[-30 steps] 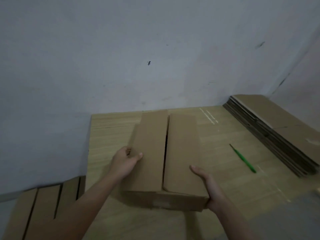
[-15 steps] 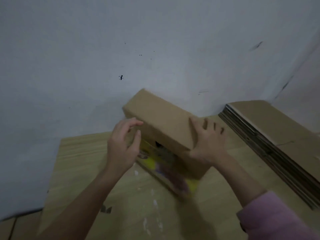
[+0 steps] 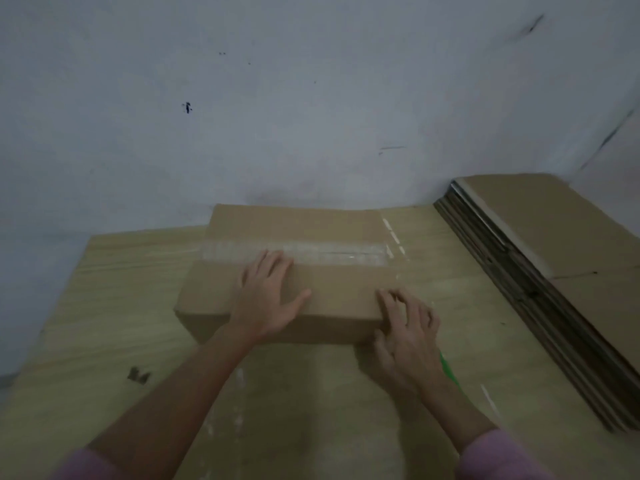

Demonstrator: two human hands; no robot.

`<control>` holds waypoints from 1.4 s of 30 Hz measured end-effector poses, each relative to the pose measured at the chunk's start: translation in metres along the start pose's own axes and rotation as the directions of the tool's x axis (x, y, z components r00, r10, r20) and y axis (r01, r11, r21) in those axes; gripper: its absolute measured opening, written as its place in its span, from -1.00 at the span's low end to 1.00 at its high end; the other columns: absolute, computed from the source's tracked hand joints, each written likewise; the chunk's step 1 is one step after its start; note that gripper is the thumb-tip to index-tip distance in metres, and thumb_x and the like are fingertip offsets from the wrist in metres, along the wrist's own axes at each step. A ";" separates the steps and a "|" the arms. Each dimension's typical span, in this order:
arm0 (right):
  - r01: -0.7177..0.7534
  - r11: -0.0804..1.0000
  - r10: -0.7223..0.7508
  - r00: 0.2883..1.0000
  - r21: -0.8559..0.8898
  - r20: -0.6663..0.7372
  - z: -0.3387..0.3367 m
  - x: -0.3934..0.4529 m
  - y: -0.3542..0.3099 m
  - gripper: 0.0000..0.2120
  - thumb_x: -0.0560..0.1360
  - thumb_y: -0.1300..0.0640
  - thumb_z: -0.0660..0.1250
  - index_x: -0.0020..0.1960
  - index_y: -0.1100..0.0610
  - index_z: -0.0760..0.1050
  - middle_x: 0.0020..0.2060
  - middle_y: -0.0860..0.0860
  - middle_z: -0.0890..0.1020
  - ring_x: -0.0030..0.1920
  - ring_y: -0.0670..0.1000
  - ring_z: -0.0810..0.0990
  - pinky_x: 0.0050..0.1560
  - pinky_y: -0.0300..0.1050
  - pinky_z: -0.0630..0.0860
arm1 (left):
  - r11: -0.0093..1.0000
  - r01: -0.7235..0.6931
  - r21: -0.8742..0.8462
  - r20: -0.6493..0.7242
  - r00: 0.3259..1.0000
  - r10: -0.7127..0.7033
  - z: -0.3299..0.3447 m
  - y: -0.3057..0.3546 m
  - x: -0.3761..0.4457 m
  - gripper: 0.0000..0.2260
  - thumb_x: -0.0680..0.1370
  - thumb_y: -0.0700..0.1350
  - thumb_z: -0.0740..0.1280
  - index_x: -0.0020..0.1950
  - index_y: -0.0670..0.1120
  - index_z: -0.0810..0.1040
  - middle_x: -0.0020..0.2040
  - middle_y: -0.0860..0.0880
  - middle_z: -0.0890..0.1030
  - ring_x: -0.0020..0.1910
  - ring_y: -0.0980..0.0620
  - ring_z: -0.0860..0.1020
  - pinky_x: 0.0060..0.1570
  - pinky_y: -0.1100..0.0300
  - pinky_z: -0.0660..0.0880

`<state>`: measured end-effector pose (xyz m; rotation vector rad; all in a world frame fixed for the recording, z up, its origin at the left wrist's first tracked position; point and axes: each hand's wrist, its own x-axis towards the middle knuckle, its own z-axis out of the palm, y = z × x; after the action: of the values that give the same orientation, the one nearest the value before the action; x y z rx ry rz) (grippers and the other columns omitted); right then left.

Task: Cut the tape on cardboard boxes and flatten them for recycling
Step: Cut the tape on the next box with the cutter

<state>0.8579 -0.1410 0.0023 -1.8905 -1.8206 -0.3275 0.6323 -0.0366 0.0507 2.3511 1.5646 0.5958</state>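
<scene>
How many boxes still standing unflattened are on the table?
1. The taped box sits mid-table under the left hand, the right hand at its near right corner. The flat stack lies right.

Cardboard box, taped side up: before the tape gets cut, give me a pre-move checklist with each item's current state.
1. Cardboard box lying flat on the wooden table: ok.
2. Clear tape facing up and reachable along the seam: ok.
3. Left hand steadying the top, fingers flat: ok.
4. Right hand free to take a tool: ok; it only touches the box's right near corner, no grip.
5. Green cutter in hand: not ok; it lies on the table, mostly hidden behind the right wrist.
6. Blade out: cannot tell.
</scene>
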 end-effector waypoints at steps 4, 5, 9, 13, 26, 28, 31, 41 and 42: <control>-0.503 0.852 0.524 0.817 -0.147 0.242 -0.003 -0.018 0.039 -0.49 0.44 0.05 0.25 0.34 0.18 0.29 0.23 0.20 0.35 0.22 0.22 0.35 0.15 0.10 0.35 | 0.979 0.105 0.176 0.066 0.991 -0.118 0.016 0.015 -0.004 0.00 0.23 0.54 -0.12 0.53 0.00 0.11 0.55 0.04 0.07 0.52 0.07 -0.04 0.45 -0.09 -0.13; -0.555 0.804 0.594 0.744 -0.212 0.306 -0.001 -0.023 0.046 -0.54 0.45 0.07 0.29 0.30 0.19 0.31 0.20 0.21 0.36 0.20 0.24 0.36 0.13 0.11 0.37 | 0.972 0.100 0.211 0.090 0.989 -0.121 0.015 0.015 -0.005 0.06 0.17 0.58 -0.20 0.54 0.02 0.06 0.56 0.05 0.02 0.53 0.07 -0.08 0.46 -0.10 -0.15; -0.556 0.829 0.536 0.760 -0.060 0.368 0.010 -0.030 0.069 -0.78 0.41 0.30 0.36 0.03 0.33 0.47 -0.03 0.33 0.48 0.02 0.35 0.46 -0.01 0.13 0.43 | 0.960 0.066 0.273 0.140 0.984 -0.107 0.012 0.011 -0.011 0.17 0.04 0.62 -0.45 0.55 0.08 -0.05 0.56 0.11 -0.09 0.53 0.10 -0.14 0.46 -0.06 -0.21; -0.596 0.772 0.523 0.794 0.221 0.310 0.000 -0.001 0.072 -0.80 0.47 0.36 0.28 0.10 0.34 0.47 0.01 0.28 0.47 0.03 0.29 0.47 0.05 -0.02 0.34 | 0.979 0.019 0.202 0.114 0.992 -0.043 0.008 0.001 -0.022 0.04 0.18 0.62 -0.33 0.53 0.12 0.08 0.54 0.17 0.02 0.50 0.21 -0.08 0.47 0.02 -0.18; -0.292 0.576 0.174 0.956 0.763 0.235 -0.019 0.099 -0.030 -0.80 0.55 0.23 0.25 -0.06 -0.08 0.48 -0.31 0.03 0.58 -0.50 -0.03 0.49 -0.38 -0.10 0.50 | 0.905 0.117 -0.410 -0.119 0.976 -0.181 -0.044 -0.049 -0.038 -0.80 0.37 0.18 0.34 -0.17 0.12 0.67 -0.16 0.18 0.67 -0.06 0.19 0.60 0.00 0.40 0.42; -0.267 0.585 0.117 0.962 0.766 0.246 -0.012 0.110 -0.052 -0.81 0.55 0.23 0.25 -0.05 -0.07 0.49 -0.38 -0.01 0.55 -0.55 -0.06 0.45 -0.40 -0.11 0.48 | 0.935 0.215 -0.280 -0.247 0.925 -0.287 -0.048 -0.060 -0.023 -0.78 0.38 0.04 0.31 -0.07 0.01 0.65 -0.08 0.10 0.64 0.02 0.04 0.57 0.04 0.35 0.37; -0.265 0.606 0.050 0.954 0.750 0.297 0.000 0.124 -0.089 -0.87 0.55 0.16 0.24 0.01 0.01 0.54 -0.41 -0.08 0.53 -0.49 -0.06 0.44 -0.30 -0.01 0.50 | 0.900 0.417 -0.128 -0.241 0.867 -0.436 -0.056 -0.082 0.000 -0.62 0.45 0.04 0.29 0.21 -0.07 0.55 0.22 -0.09 0.54 0.26 -0.10 0.42 0.25 0.13 0.31; -0.146 0.771 -0.229 0.844 0.620 0.485 0.037 0.152 -0.178 -0.62 0.59 0.18 0.13 0.39 0.05 0.39 0.02 0.06 0.59 -0.09 0.02 0.54 -0.11 -0.20 0.33 | 0.829 0.542 -0.139 -0.059 0.831 -0.553 -0.044 -0.098 0.007 -0.66 0.59 0.08 0.17 0.35 0.08 0.44 0.31 0.05 0.51 0.30 0.03 0.44 0.35 0.07 0.23; -0.080 0.789 -0.269 0.846 0.609 0.460 0.040 0.154 -0.182 -0.61 0.60 0.18 0.11 0.40 0.02 0.38 -0.09 0.04 0.57 -0.22 -0.03 0.50 -0.20 -0.21 0.28 | 0.826 0.539 -0.166 -0.082 0.827 -0.556 -0.045 -0.098 0.007 -0.68 0.58 0.05 0.21 0.33 0.06 0.47 0.28 0.04 0.53 0.28 0.02 0.46 0.34 0.06 0.25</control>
<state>0.6853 0.0105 0.0774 -1.4834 -2.0233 0.7625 0.5336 0.0070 0.0500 1.6602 2.0643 0.6885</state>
